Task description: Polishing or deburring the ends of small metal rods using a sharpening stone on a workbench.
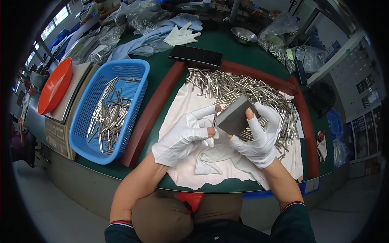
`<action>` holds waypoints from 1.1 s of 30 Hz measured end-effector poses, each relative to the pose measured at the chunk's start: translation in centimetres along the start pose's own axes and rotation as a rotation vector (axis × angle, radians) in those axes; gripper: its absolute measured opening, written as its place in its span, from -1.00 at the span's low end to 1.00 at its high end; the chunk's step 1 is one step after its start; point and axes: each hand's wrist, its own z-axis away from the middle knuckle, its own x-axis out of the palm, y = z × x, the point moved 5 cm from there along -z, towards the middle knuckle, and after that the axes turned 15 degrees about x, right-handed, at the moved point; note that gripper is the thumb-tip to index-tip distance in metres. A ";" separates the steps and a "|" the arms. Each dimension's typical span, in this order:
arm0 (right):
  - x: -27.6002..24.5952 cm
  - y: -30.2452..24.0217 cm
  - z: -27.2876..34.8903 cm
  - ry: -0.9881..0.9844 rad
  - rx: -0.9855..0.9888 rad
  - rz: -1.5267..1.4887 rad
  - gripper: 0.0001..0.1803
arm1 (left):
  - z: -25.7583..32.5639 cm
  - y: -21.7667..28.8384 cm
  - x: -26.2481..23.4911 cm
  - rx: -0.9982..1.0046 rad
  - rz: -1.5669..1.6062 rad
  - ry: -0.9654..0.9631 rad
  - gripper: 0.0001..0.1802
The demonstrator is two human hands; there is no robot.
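My left hand, in a white glove with bare fingertips, pinches a thin metal pin upright between thumb and forefinger. Gloved the same way, my right hand grips a dark grey rectangular block by its side, tilted. The pin is close to the block's left edge; whether they touch I cannot tell. Beneath both hands lies a pale pink cloth with a crumpled white glove or rag on it. A big heap of loose metal pins spreads behind and right of the block.
Dark red rails frame the cloth on the green table. A blue basket with more pins stands left, beside a scale and an orange bowl. Behind are a black phone-like slab, white glove and metal bowl.
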 end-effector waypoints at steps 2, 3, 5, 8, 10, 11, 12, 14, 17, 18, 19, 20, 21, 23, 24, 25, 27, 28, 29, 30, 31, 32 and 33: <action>0.0 -0.1 -0.1 0.000 0.024 -0.027 -0.11 | -0.1 -0.3 0.0 -0.002 0.005 -0.010 -0.11; 0.0 -0.1 -0.1 -0.005 0.041 -0.051 -0.11 | -0.1 -0.4 0.1 -0.005 -0.003 -0.021 -0.10; 0.1 0.0 -0.2 -0.048 0.073 -0.068 -0.09 | 0.0 -0.8 0.0 -0.019 -0.058 -0.010 -0.10; 0.1 0.2 -0.2 -0.113 0.113 -0.067 -0.04 | 0.1 -0.8 0.2 -0.015 0.007 0.009 -0.10; 0.1 0.3 -0.3 -0.096 0.124 -0.087 -0.06 | 0.1 -0.8 0.3 -0.020 0.038 0.010 -0.10; 0.2 0.4 -0.2 -0.103 0.135 -0.088 -0.06 | 0.1 -0.8 0.3 -0.025 0.051 0.014 -0.10; 0.3 0.4 -0.2 -0.100 0.150 -0.097 -0.06 | 0.1 -0.8 0.4 -0.031 0.052 0.004 -0.10; 0.4 0.4 -0.2 -0.107 0.167 -0.116 -0.07 | 0.2 -0.9 0.5 -0.046 0.033 -0.023 -0.09; 0.5 0.5 -0.2 -0.127 0.176 -0.138 -0.07 | 0.2 -1.0 0.2 -0.032 0.042 0.011 -0.12; 0.5 0.4 -0.2 -0.125 0.182 -0.150 -0.07 | 0.3 -1.2 0.2 -0.052 0.030 -0.007 -0.14; 0.6 0.5 -0.2 -0.140 0.195 -0.155 -0.08 | 0.3 -1.3 0.2 -0.075 0.015 -0.028 -0.15; 0.5 0.4 -0.3 -0.123 0.179 -0.146 -0.07 | 0.3 -1.5 0.2 -0.093 0.005 -0.053 -0.16; 0.4 0.4 -0.3 -0.123 0.170 -0.132 -0.07 | 0.2 -1.5 0.0 -0.078 0.023 -0.025 -0.17; 0.4 0.2 -0.3 -0.110 0.150 -0.098 -0.06 | 0.1 -1.4 -0.4 -0.034 0.062 0.019 -0.20; 0.3 0.2 -0.3 -0.102 0.137 -0.078 -0.06 | 0.0 -1.4 -0.3 -0.038 0.112 -0.009 -0.21; 0.3 0.1 -0.3 -0.095 0.126 -0.057 -0.06 | 0.0 -1.5 -0.2 -0.050 0.150 -0.039 -0.21; 0.2 -0.1 -0.3 -0.076 0.087 -0.022 -0.05 | 0.0 -1.5 -0.2 -0.063 0.187 -0.031 -0.22; 0.2 -0.2 -0.3 -0.066 0.072 -0.007 -0.05 | 0.0 -1.5 -0.3 -0.058 0.188 0.007 -0.22; 0.3 -0.2 -0.3 -0.047 0.084 -0.033 -0.07 | 0.0 -1.4 -0.5 -0.049 0.190 0.044 -0.23; 0.4 -0.1 -0.3 -0.031 0.098 -0.059 -0.09 | 0.1 -1.4 -0.3 -0.061 0.142 0.007 -0.21; 0.4 -0.1 -0.3 -0.018 0.110 -0.085 -0.11 | 0.1 -1.4 -0.1 -0.072 0.097 -0.031 -0.20; 0.5 0.1 -0.3 -0.029 0.134 -0.100 -0.10 | 0.1 -1.5 0.0 -0.085 0.053 -0.068 -0.18; 0.7 0.2 -0.2 -0.038 0.161 -0.115 -0.10 | 0.1 -1.5 0.0 -0.083 0.043 -0.055 -0.16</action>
